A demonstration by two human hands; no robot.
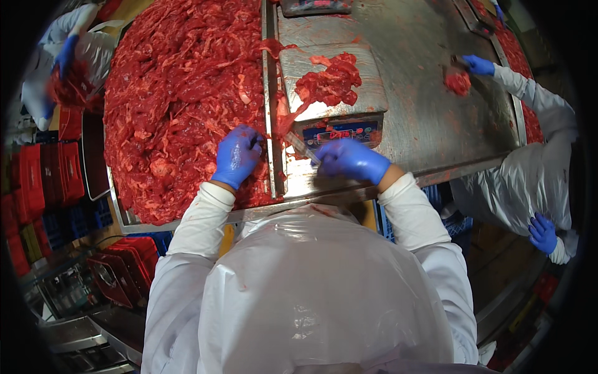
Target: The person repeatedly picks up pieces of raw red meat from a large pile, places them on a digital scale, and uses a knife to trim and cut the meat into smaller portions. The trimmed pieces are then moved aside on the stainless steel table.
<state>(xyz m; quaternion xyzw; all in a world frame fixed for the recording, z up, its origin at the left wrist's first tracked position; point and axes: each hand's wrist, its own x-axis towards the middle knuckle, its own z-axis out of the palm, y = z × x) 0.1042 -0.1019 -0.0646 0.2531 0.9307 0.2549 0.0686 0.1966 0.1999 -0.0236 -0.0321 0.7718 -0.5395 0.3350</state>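
Note:
My left hand (pixel 237 157), in a blue glove, is closed above the right edge of a large heap of raw red meat (pixel 180 106). Whatever its curled fingers hold, if anything, is hidden. My right hand (pixel 352 159), also gloved, is closed in front of a scale (pixel 374 81). A narrow pale blade-like strip (pixel 303 149) juts from its fingers toward the upper left; its kind is unclear. On the scale's wrapped platform lies a piece of meat (pixel 333 81), with a thin strand trailing toward the metal divider (pixel 273 93).
Across the steel table (pixel 436 124), a co-worker's gloved hand (pixel 478 65) grips a dark tool beside a small meat piece (pixel 458 82). At far left another co-worker's hand (pixel 65 55) is near hanging meat. Red crates (pixel 47 174) stand left; another scale (pixel 316 6) sits behind.

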